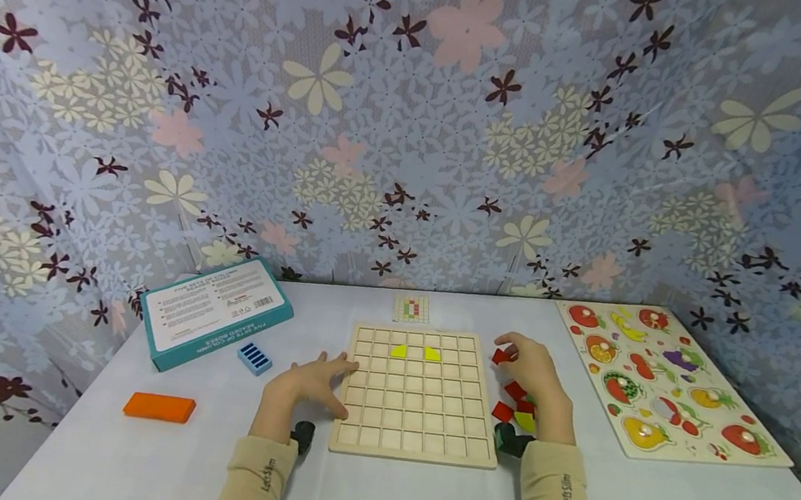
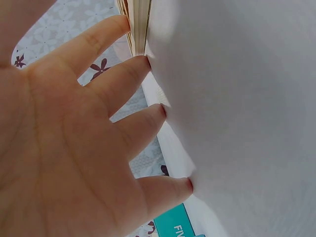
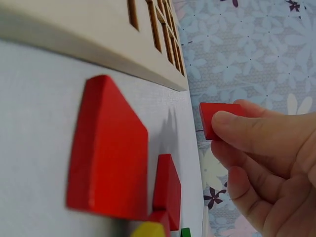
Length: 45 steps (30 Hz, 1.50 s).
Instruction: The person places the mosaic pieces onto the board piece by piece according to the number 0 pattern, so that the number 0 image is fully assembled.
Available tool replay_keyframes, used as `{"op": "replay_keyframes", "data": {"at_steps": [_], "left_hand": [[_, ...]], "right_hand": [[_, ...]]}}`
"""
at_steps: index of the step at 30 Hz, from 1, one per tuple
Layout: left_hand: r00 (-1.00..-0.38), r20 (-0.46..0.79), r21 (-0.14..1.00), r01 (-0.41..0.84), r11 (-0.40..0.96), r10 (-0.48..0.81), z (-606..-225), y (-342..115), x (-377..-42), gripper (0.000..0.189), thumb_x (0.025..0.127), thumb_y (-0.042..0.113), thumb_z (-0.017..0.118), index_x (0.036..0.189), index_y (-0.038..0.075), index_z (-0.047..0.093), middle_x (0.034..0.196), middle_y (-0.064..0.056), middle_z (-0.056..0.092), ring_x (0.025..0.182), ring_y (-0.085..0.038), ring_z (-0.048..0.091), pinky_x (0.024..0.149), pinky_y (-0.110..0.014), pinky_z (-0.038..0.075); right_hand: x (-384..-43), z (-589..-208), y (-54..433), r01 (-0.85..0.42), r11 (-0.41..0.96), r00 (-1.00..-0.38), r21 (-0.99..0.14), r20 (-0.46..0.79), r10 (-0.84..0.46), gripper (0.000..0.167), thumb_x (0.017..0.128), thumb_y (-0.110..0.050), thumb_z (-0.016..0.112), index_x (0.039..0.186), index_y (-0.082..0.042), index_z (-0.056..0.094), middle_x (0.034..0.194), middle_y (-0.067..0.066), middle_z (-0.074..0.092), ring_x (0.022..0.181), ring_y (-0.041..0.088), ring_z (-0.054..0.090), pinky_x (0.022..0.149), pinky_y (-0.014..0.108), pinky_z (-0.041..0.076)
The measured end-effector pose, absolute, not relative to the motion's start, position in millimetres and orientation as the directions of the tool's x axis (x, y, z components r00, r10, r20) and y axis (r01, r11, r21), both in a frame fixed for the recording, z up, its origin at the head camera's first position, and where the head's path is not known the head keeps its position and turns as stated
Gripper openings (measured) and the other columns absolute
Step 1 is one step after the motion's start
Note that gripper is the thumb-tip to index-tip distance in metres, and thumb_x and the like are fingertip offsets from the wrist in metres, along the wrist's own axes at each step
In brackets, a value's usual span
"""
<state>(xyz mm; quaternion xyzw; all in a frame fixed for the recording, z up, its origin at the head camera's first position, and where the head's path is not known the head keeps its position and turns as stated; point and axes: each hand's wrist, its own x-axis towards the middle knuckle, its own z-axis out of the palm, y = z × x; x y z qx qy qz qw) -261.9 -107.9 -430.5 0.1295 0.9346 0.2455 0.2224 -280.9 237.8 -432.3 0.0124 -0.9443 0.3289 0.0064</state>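
A wooden grid board (image 1: 413, 457) lies in the middle of the table, with two yellow curved-edge tiles (image 1: 399, 352) in its upper cells. My left hand (image 1: 305, 384) spreads its fingers at the board's left edge. In the left wrist view, its fingertips (image 2: 140, 64) touch the table and the board's side. Between thumb and fingers, my right hand (image 1: 535, 379) pinches a red square tile (image 3: 210, 116), raised off the table beside the board's right edge. Loose red tiles (image 3: 118, 153) and a yellow-green tile (image 1: 524, 421) lie below that hand; the forearm partly hides the pile.
A small colour-pattern card (image 1: 411, 309) lies behind the board. At left are a teal box (image 1: 216, 311), a blue slotted block (image 1: 254, 359) and an orange block (image 1: 159, 407). A fruit puzzle board (image 1: 677, 384) lies at right, and a flowered curtain (image 1: 414, 135) hangs behind.
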Motion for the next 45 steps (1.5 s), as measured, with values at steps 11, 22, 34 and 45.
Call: {"op": "replay_keyframes", "data": {"at_steps": [11,22,34,45], "left_hand": [[-0.868,-0.349,0.51,0.141,0.849,0.354,-431.7,-107.7,-262.5,0.082,0.066,0.025,0.081,0.139,0.017,0.043,0.151,-0.009,0.026,0.14,-0.036,0.01,0.103,-0.07,0.001],[-0.869,-0.356,0.504,0.132,0.853,0.345,-430.0,-107.7,-262.2,0.082,0.067,0.026,0.08,0.14,0.018,0.042,0.151,-0.008,0.025,0.14,-0.035,0.01,0.104,-0.069,0.001],[-0.867,-0.359,0.506,0.13,0.853,0.345,-430.4,-107.7,-262.0,0.082,0.067,0.026,0.08,0.139,0.018,0.043,0.151,-0.008,0.025,0.14,-0.036,0.01,0.104,-0.069,0.001],[-0.868,-0.351,0.505,0.14,0.851,0.351,-429.9,-108.1,-261.4,0.082,0.067,0.025,0.08,0.139,0.017,0.043,0.151,-0.009,0.025,0.14,-0.036,0.01,0.104,-0.069,0.001]], "right_hand": [[-281.6,-431.5,229.1,-0.066,0.753,-0.997,-0.655,0.069,-0.028,0.019,0.081,-0.002,0.066,0.098,0.0,0.057,0.09,0.016,0.064,0.08,0.026,0.058,0.068,0.037,0.051],[-281.7,-427.4,217.6,-0.117,0.733,-0.993,-0.67,0.095,-0.071,0.014,0.083,-0.002,0.063,0.097,-0.002,0.06,0.09,0.013,0.064,0.084,0.027,0.059,0.063,0.034,0.049],[-285.6,-426.3,205.6,-0.139,0.711,-0.99,-0.689,0.095,-0.101,0.016,0.084,0.0,0.061,0.1,-0.002,0.062,0.093,0.014,0.063,0.089,0.029,0.058,0.074,0.04,0.052],[-286.6,-425.5,192.1,-0.185,0.703,-0.982,-0.687,0.112,-0.149,0.015,0.084,0.001,0.062,0.099,0.001,0.064,0.093,0.016,0.064,0.087,0.03,0.059,0.074,0.04,0.051]]}}
